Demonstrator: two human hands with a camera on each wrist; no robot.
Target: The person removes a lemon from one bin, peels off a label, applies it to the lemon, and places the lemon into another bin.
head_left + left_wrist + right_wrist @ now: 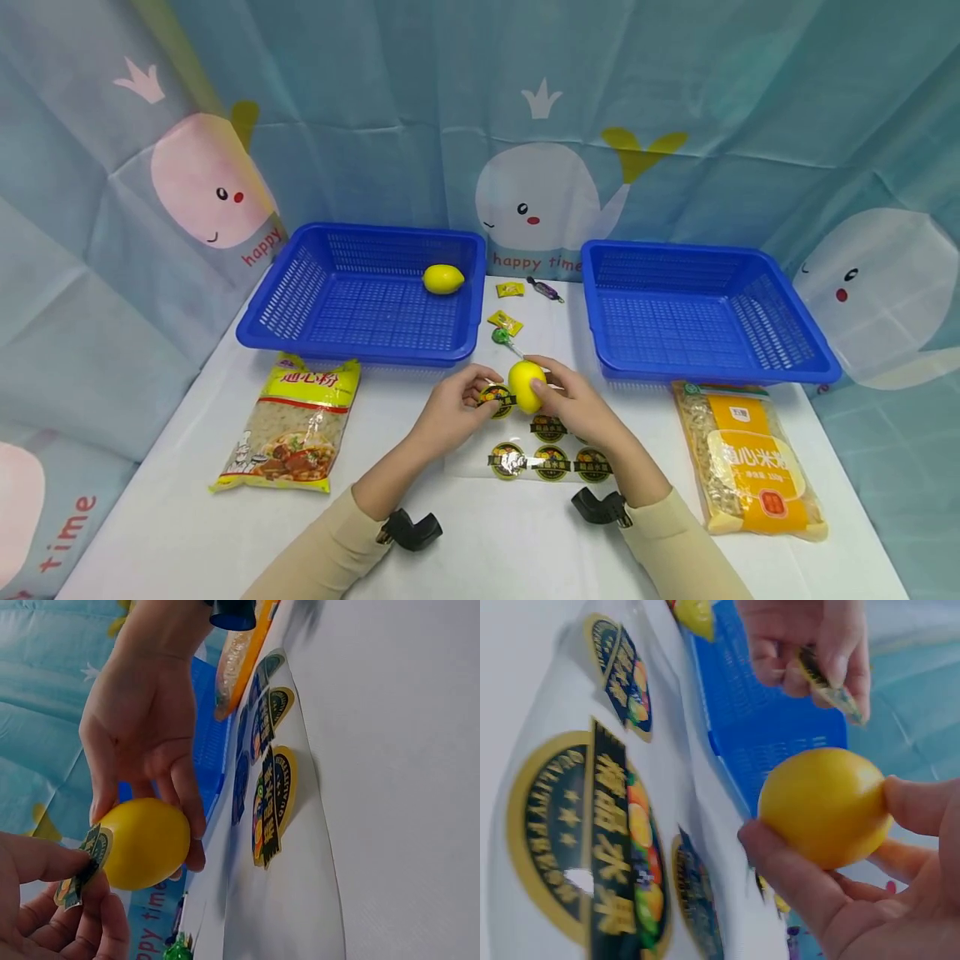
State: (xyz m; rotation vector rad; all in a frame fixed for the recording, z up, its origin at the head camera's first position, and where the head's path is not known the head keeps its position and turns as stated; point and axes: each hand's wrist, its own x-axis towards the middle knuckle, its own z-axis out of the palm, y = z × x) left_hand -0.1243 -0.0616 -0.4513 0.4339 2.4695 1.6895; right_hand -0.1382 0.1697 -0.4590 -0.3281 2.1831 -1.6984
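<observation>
My right hand (543, 387) grips a yellow lemon (525, 385) just above the table, thumb on one side and fingers on the other; the right wrist view shows the lemon (825, 806) close up. My left hand (487, 392) pinches a round black-and-gold sticker (498, 399) at the lemon's left side. In the left wrist view the sticker (94, 847) touches the lemon (146, 844). Below the hands lies a clear sticker sheet (551, 460) with several more stickers. A second lemon (443, 278) lies in the left blue basket (360, 350).
An empty blue basket (705, 367) stands at the right. Small wrapped candies (504, 321) and a green lollipop (501, 337) lie between the baskets. A noodle packet (296, 425) lies front left and an orange-labelled packet (750, 462) front right. A whale-print curtain hangs behind.
</observation>
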